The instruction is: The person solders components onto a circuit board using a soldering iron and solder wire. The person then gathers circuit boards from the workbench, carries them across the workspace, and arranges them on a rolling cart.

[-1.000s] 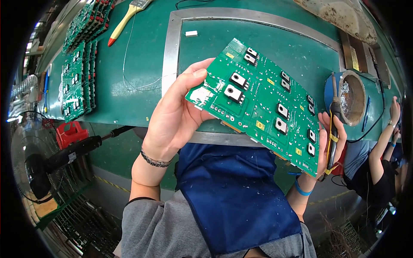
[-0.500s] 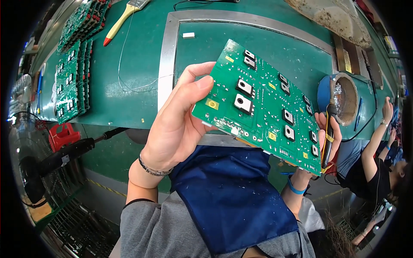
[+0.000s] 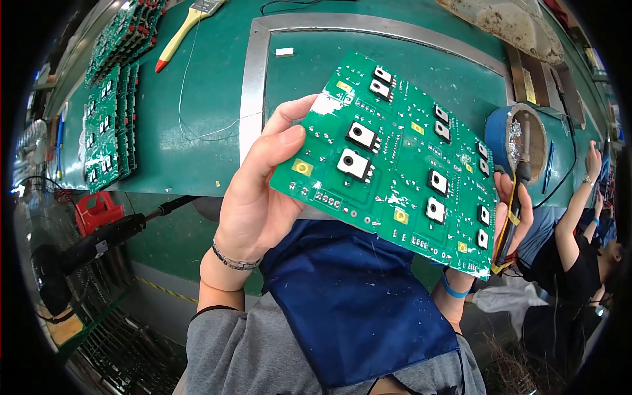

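Observation:
A green circuit board (image 3: 394, 168) with several black-and-white transistors and yellow stickers is held tilted above my lap. My left hand (image 3: 258, 178) grips its left edge, thumb on the face and the other fingers mostly hidden behind. At the board's right edge, my right hand (image 3: 522, 220) is closed round a soldering iron (image 3: 511, 227) and also supports the board. The tip of the iron points up, in front of a blue round pot (image 3: 500, 141) with a thick tan rim and shiny bits inside. Most of my right palm is hidden behind the board.
Stacked circuit boards (image 3: 108, 135) stand at the left of the green table (image 3: 204, 85). A paintbrush (image 3: 178, 43), thin wire and small white block (image 3: 284, 52) lie at the back. A metal frame (image 3: 253, 85) borders the work area. A co-worker's arm (image 3: 573, 197) shows at far right.
The board has tipped to face me more, its left side coming lower and nearer. My left hand has shifted slightly left with it; the iron has tilted a little and lies further right.

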Demonstrator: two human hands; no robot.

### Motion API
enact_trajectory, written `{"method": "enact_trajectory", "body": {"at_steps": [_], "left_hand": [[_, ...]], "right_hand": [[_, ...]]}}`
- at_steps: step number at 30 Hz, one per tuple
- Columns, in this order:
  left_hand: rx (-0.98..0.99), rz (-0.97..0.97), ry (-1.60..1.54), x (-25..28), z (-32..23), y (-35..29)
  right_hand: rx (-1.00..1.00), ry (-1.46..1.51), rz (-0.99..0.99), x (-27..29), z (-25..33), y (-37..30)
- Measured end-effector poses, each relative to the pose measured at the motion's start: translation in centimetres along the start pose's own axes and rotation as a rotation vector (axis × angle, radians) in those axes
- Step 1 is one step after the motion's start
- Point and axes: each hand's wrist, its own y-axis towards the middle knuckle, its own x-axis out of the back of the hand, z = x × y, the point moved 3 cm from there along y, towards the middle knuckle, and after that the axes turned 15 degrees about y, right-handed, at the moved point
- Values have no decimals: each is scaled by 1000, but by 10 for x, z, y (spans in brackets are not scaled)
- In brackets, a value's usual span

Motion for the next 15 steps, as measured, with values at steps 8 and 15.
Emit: {"method": "enact_trajectory", "body": {"at_steps": [8, 15], "left_hand": [[-15, 7, -89, 12, 4, 0], [-2, 5, -133, 16, 5, 1]], "right_hand": [[19, -14, -39, -20, 25, -2], [9, -34, -33, -27, 29, 0]]}}
